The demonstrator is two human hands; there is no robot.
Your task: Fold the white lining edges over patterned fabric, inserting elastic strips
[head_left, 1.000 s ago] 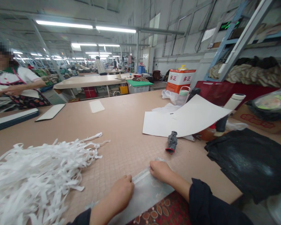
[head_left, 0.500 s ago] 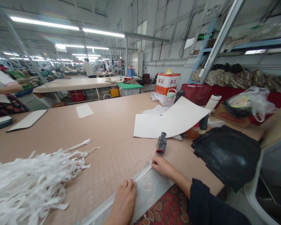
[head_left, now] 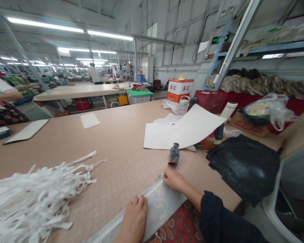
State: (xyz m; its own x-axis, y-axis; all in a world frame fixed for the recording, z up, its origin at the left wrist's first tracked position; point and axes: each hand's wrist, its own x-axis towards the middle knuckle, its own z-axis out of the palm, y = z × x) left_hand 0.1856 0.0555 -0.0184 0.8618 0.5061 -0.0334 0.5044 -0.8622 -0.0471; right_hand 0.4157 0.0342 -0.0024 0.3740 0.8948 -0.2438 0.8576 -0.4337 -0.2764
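Note:
A pale grey, faintly patterned piece of fabric (head_left: 160, 206) lies slantwise along the near table edge, with a narrow white strip (head_left: 150, 191) running along its far side. My left hand (head_left: 134, 216) rests palm down over the strip, fingers lying flat and close together. At the far upper end of the piece, my right hand (head_left: 172, 179) has its fingers curled in a pinch on the corner; the fingertips are partly hidden. Just beyond that hand is a crumpled dark grey knitted thing with a red rim (head_left: 174, 155).
White ribbon strips (head_left: 32, 199) are heaped at left. Large white sheets (head_left: 179, 130) lie beyond the hands. Black sheet material (head_left: 244, 168) hangs over the table's right side. A bottle (head_left: 225, 118) and plastic bag (head_left: 266, 109) stand behind. Another person (head_left: 5, 98) is at far left.
The camera view has shifted slightly. Both hands keep nearly the same places on the fabric; the right hand's fingers look a little more closed at the corner.

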